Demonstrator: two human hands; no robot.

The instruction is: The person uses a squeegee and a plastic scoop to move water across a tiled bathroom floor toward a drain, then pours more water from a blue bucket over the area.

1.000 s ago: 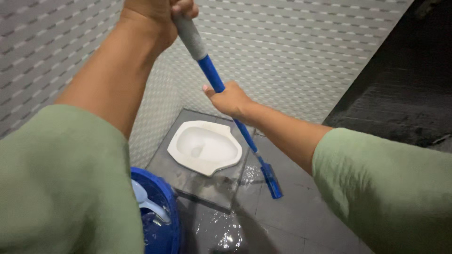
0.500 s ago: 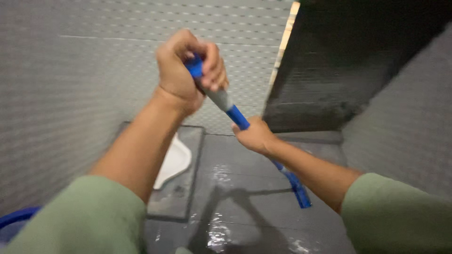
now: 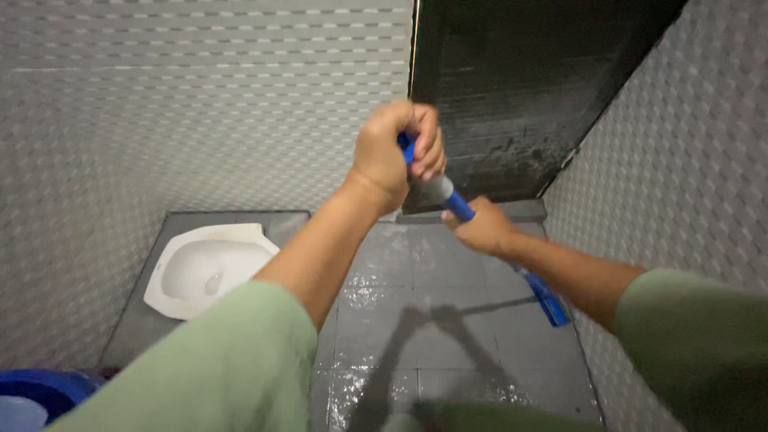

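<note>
You stand on a wet grey tiled floor (image 3: 416,320) with patterned walls (image 3: 200,104) on both sides and a dark door (image 3: 512,88) ahead. A white squat toilet (image 3: 204,268) sits in its raised slab at the left, and a blue bucket (image 3: 40,388) shows at the lower left corner. Your left hand (image 3: 396,152) is closed tight around the top of the blue-handled floor wiper (image 3: 458,206). Your right hand (image 3: 484,228) is wrapped around the shaft lower down. The wiper's blue head (image 3: 552,304) rests on the tiles close to the right wall.
</note>
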